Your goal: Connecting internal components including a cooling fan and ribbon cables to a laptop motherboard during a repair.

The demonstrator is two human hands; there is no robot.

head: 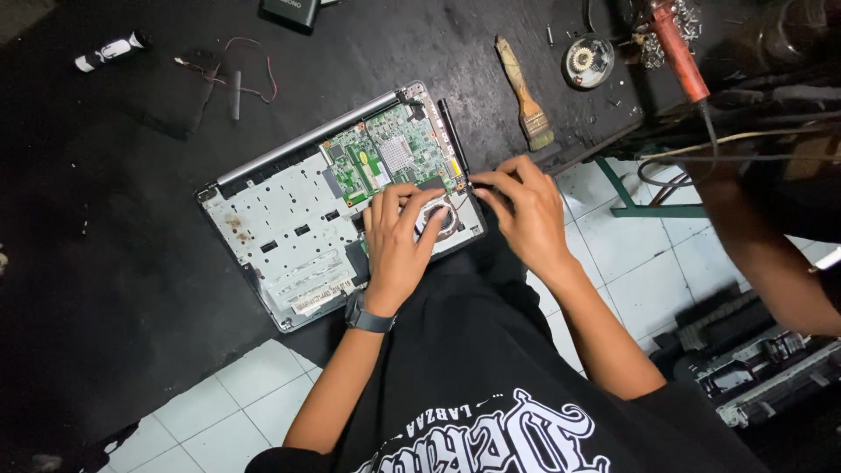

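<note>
Item: opened laptop base, silver-grey, lying at a slant on the black tabletop, its near right corner at the tabletop's edge, just in front of the person's lap.

Contents of the base: green circuit board in the far right part; round cooling fan at the near right corner; bare metal plate with slots and rust-coloured marks over the left part.

Left hand: lies flat, palm down, on the base just near of the circuit board, fingers spread and stretched out, fingertips resting at the fan's left edge. The grip is open and holds nothing. A dark wristwatch sits on the wrist.

Right hand: at the right edge of the base, just beside the fan, fingers curled inward with thumb and forefinger drawn together at the corner of the circuit board. Whether the grip pinches something small there cannot be told; the fingertips hide the spot.

Surroundings on the tabletop: paintbrush with wooden handle, far right of the base, well apart from both hands; round metal tin holding a gear-like part, beyond the brush; red-handled tool at the far right; thin red and black wires far left; small white tube at the far left corner.

Other: white tiled floor below the tabletop edge; another person's arm at the right, clear of the base.
</note>
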